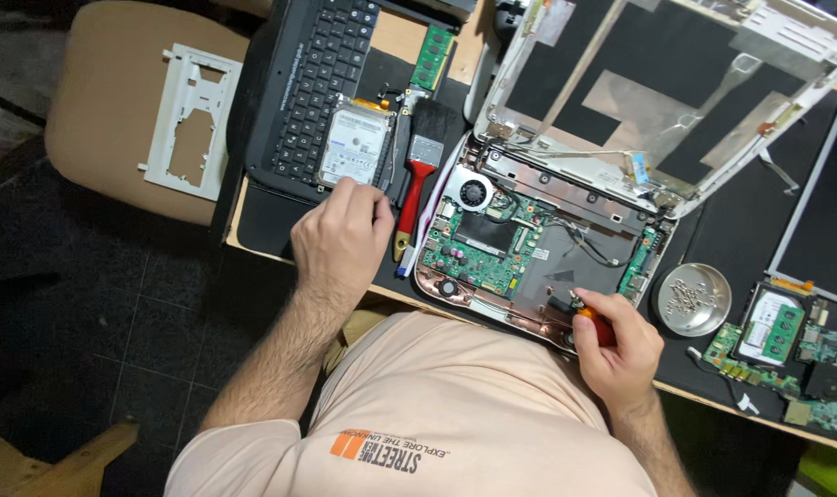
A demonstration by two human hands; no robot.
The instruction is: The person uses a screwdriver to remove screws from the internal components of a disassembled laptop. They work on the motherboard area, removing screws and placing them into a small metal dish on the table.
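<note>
An opened small laptop (529, 248) lies on the black mat, its green circuit board and round fan (474, 192) bared and its white lid (667, 92) folded back. My right hand (616, 345) grips an orange-handled screwdriver (595, 324) at the laptop's near edge, its tip down on the chassis. My left hand (340, 244) rests on the mat to the laptop's left, fingertips touching the lower edge of a silver hard drive (354, 147). A red-handled brush (416, 175) lies just right of that hand.
A detached black keyboard (322, 83) lies under the hard drive, with a green memory stick (432, 57) beside it. A round metal dish of screws (692, 299) and loose circuit boards (786, 345) lie right. A white plastic frame (190, 120) rests on a tan stool.
</note>
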